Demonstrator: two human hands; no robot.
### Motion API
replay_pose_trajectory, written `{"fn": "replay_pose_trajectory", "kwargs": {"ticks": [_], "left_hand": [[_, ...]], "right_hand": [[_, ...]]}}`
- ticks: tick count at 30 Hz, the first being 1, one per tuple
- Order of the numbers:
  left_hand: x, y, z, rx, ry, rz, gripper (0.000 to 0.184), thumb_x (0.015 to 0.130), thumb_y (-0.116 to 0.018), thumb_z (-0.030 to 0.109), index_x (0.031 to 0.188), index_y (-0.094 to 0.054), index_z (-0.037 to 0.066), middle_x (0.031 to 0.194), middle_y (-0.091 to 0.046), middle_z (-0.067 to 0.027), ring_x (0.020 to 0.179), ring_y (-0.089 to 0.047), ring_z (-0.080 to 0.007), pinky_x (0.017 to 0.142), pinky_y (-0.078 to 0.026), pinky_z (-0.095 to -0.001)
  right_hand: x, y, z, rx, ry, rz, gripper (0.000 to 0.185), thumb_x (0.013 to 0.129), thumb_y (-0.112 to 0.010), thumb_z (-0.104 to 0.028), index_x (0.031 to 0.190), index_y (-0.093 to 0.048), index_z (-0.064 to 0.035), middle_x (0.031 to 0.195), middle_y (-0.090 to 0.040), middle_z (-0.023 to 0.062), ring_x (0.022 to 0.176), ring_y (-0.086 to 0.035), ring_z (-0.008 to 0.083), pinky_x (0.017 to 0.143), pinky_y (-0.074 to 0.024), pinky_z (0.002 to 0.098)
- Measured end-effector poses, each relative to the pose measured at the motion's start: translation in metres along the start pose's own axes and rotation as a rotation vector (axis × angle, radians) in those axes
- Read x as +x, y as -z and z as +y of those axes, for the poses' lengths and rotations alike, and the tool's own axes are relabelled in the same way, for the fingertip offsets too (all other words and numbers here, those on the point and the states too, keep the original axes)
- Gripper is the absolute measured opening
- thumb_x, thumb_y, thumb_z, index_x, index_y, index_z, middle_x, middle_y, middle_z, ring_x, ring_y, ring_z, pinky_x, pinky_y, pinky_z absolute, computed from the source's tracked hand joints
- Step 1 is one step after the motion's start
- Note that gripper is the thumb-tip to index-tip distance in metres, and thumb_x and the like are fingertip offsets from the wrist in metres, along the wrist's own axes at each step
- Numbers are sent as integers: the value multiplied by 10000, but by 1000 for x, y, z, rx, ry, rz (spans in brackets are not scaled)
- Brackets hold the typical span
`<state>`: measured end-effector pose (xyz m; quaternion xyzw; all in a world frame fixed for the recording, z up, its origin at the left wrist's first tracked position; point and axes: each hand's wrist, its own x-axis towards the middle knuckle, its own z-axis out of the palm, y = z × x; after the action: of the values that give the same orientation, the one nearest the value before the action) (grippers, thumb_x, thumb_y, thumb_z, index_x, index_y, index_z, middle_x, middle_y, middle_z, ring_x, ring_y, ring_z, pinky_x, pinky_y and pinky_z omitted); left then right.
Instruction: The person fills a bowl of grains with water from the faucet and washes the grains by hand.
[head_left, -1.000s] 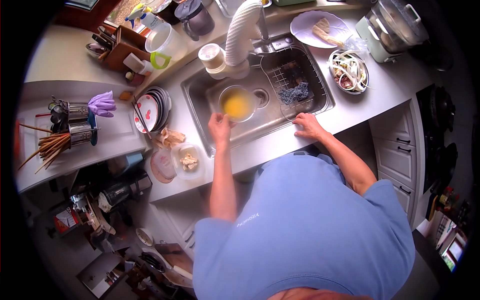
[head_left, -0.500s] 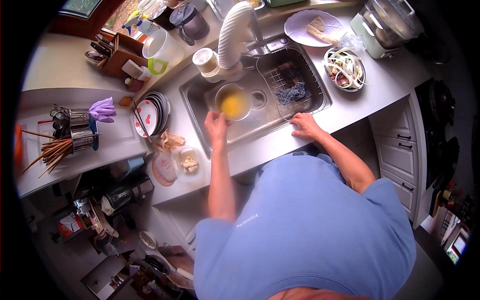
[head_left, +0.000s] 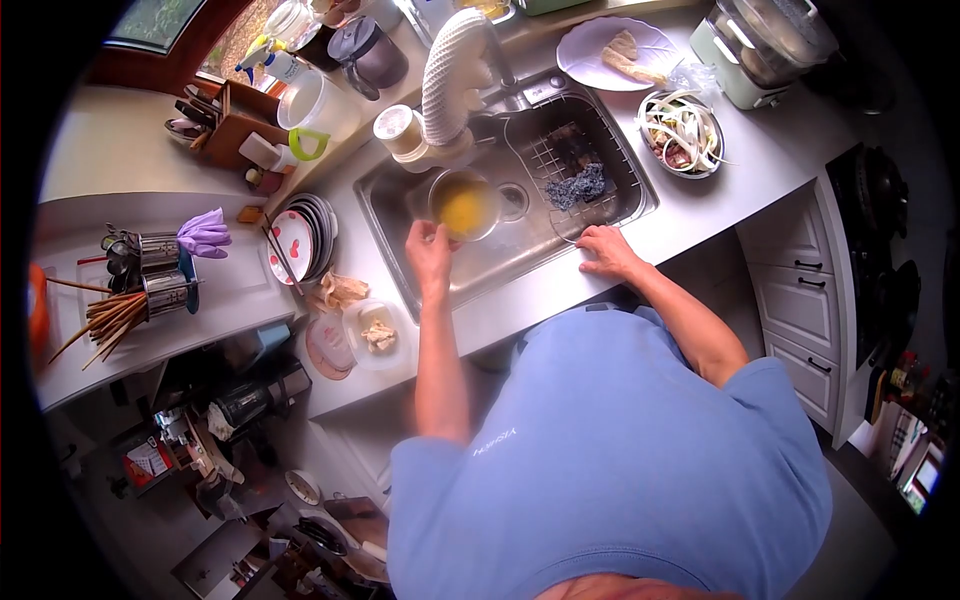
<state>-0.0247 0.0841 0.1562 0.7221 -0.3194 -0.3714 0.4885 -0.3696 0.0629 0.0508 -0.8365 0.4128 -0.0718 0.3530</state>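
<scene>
A round bowl with yellow liquid in it is at the left side of the steel sink. My left hand is closed on the bowl's near rim; its thumb and fingertips are partly hidden. At the sink's front edge, my right hand rests with fingers laid over the rim, holding nothing visible. A wire rack stands in the right part of the sink, and a dark grey scouring pad lies on it. Above the bowl is a white ribbed faucet cover.
Right of the sink are a bowl of sliced white strips and a lilac plate with flatbread. Stacked plates and a clear container stand left. Behind these are a knife block and a clear pitcher.
The view has shifted slightly. My left hand still grips the bowl, which sits in nearly the same place, and my right hand stays at the sink edge.
</scene>
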Motion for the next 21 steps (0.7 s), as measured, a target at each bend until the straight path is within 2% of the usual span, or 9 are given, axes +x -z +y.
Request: {"fn": "replay_pose_trajectory", "kwargs": {"ticks": [21], "left_hand": [[10, -6, 3, 122, -67, 12, 161, 883, -621, 73, 934, -566, -69, 827, -613, -111, 669, -656, -173, 558, -581, -293]], "right_hand": [[3, 2, 1, 11, 15, -3, 403, 707, -773, -292, 1052, -695, -97, 1108, -611, 83, 1088, -549, 287, 984, -390, 416]]}}
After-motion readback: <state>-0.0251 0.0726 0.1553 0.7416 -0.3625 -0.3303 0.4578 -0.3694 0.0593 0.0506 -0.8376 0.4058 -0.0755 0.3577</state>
